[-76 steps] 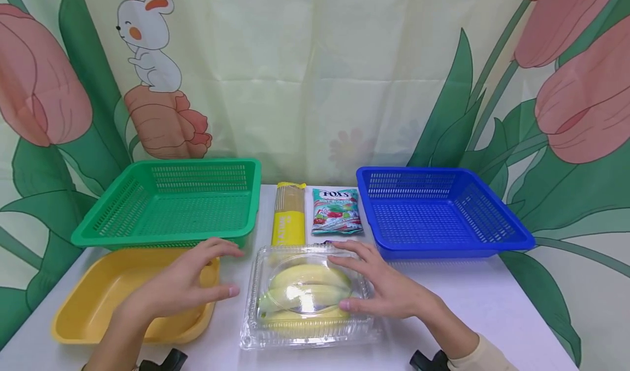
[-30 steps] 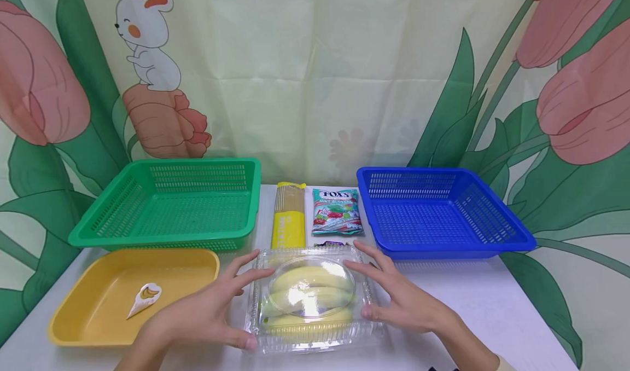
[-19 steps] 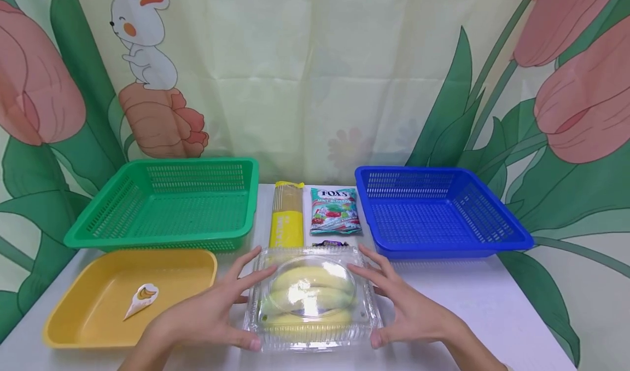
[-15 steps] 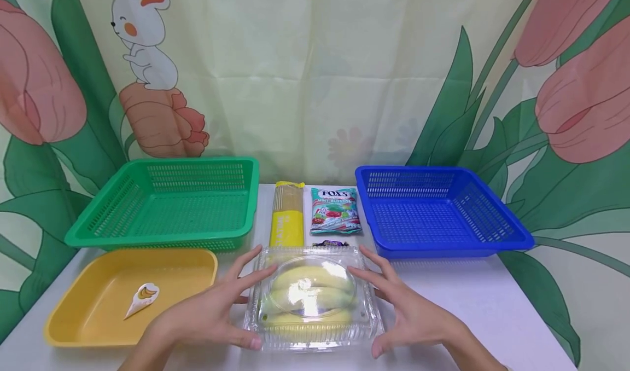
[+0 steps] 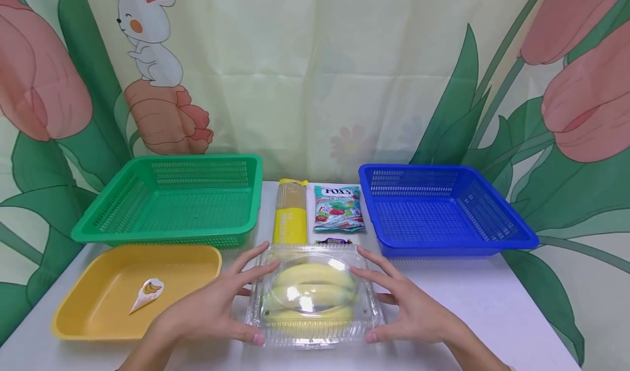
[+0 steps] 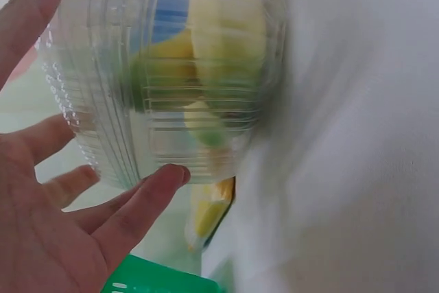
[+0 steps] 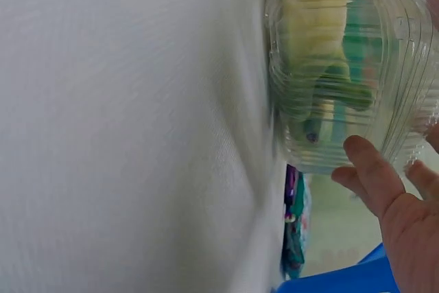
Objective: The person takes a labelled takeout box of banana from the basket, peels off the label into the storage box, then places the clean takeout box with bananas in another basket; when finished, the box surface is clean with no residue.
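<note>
A clear plastic clamshell container [image 5: 315,334] with bananas [image 5: 313,277] inside lies near the table's front. My left hand [image 5: 209,312] grips its left side, thumb at the front corner and two fingers reaching over the lid. On the opposite side my right hand [image 5: 418,312] holds it likewise, its thumb at the front right corner. In the left wrist view the fingers of the left hand [image 6: 62,217] touch the container's rim and ribbed wall [image 6: 226,114]. The right wrist view has fingers of the right hand [image 7: 405,217] against the other wall. The container's underside is hidden.
A yellow tray [image 5: 98,291] with a banana-printed white paper piece [image 5: 147,293] stands left, below a green basket [image 5: 172,231]. Behind the container lie a yellow noodle packet [image 5: 290,218], a Fox's candy bag [image 5: 338,209] and a purple-wrapped sweet [image 5: 334,241]. A blue basket [image 5: 453,246] stands right.
Earlier the left hand was over the yellow tray; it has come right to the container's left side. The right hand has shifted from the lid to the right side, its thumb closing onto the front corner.
</note>
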A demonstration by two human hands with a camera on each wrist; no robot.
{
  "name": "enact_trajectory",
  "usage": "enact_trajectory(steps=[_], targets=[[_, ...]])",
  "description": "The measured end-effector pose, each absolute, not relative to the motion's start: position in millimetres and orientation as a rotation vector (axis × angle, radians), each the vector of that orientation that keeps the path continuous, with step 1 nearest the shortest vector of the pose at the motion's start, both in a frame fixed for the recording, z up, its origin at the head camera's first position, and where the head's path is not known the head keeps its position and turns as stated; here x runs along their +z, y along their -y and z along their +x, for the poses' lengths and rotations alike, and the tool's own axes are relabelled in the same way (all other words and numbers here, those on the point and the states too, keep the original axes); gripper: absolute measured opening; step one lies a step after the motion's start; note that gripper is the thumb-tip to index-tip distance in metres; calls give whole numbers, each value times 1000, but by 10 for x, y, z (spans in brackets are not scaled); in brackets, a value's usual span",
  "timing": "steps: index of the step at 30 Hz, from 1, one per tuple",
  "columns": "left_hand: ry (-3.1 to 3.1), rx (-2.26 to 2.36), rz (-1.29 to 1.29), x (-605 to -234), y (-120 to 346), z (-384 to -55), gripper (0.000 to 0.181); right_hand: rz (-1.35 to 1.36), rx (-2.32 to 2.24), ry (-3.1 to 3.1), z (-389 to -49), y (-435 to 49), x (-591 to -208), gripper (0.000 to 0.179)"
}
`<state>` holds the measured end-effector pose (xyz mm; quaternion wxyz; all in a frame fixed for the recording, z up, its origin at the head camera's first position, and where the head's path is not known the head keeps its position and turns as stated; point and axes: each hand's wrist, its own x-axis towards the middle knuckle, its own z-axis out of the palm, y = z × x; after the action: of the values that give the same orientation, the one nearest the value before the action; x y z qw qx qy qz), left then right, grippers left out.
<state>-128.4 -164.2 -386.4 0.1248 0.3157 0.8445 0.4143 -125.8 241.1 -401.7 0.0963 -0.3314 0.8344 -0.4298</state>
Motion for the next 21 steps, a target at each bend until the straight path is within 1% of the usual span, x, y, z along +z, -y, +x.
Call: enact_trajectory(steps=[6, 13, 21], targets=[[-2533, 1218, 958, -3822, 1669, -1239, 99, -989, -1265, -2492, -1214, -2384, -3921, 96], [-2635, 1217, 1097, -3680, 1721, -1195, 96, -1075, -1253, -2538, -1225, -2343, -3755, 99], [-2740, 1224, 1145, -3501, 1791, -1195, 107, -1246, -1256, -2589, -1327, -2220, -3523, 101]])
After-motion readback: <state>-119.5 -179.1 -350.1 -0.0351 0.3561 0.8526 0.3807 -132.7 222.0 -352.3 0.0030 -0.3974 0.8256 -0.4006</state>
